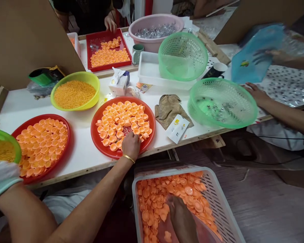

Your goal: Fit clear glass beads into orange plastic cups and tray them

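My left hand [131, 145], wearing a gold bracelet on its wrist, reaches into the middle red round tray [96, 143]. Small orange plastic cups [112, 138] stand in that tray, mostly with their hollow side up. The fingers curl down among the cups at the near right side; what they pinch is hidden. Lower down, my right hand [181, 216] is inside a white slotted basket [224, 199] heaped with loose orange cups [152, 199]. Motion blurs its fingers, which are close to some cups above a reddish translucent surface.
A co-worker's gloved hand [2, 179] is beside a green bowl [16, 148] and another red tray [67, 145] of cups. Behind are a yellow bowl [95, 86] of orange granules and green colanders [205, 57]. At right, a person handles a blue sheet [258, 55].
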`<state>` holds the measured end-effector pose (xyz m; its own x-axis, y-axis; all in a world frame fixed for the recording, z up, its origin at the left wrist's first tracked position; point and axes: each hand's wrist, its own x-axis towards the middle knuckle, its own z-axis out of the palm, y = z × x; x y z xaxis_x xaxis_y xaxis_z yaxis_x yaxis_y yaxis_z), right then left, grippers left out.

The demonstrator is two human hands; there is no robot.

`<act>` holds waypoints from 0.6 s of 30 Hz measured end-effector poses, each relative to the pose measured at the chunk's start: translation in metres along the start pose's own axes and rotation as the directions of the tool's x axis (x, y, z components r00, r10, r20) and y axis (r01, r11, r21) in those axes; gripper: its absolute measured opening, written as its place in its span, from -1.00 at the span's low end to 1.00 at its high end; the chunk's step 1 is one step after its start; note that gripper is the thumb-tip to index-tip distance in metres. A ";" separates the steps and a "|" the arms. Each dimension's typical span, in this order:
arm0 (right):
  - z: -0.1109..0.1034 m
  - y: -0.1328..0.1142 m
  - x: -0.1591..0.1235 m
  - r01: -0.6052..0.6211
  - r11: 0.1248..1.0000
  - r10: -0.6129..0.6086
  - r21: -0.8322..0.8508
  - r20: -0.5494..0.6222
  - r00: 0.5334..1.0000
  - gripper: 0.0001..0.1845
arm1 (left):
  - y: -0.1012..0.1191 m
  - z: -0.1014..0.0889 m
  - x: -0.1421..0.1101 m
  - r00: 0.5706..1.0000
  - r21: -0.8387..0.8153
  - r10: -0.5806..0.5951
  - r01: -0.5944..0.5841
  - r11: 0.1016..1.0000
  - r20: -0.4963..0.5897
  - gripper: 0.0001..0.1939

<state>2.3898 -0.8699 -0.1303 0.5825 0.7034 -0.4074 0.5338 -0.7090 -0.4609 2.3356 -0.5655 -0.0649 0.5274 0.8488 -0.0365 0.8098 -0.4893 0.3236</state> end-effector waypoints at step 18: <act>-0.052 -0.185 0.179 0.288 0.929 -0.357 -0.231 -0.364 0.860 -0.82 | -0.012 0.017 -0.021 0.999 0.029 0.043 -0.042 0.999 -0.029 -0.81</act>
<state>2.4270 -0.6159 -0.0774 0.5334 0.8398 0.1006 0.8054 -0.4680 -0.3639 2.3196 -0.5805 -0.0835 0.5539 0.8326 0.0050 0.7941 -0.5301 0.2972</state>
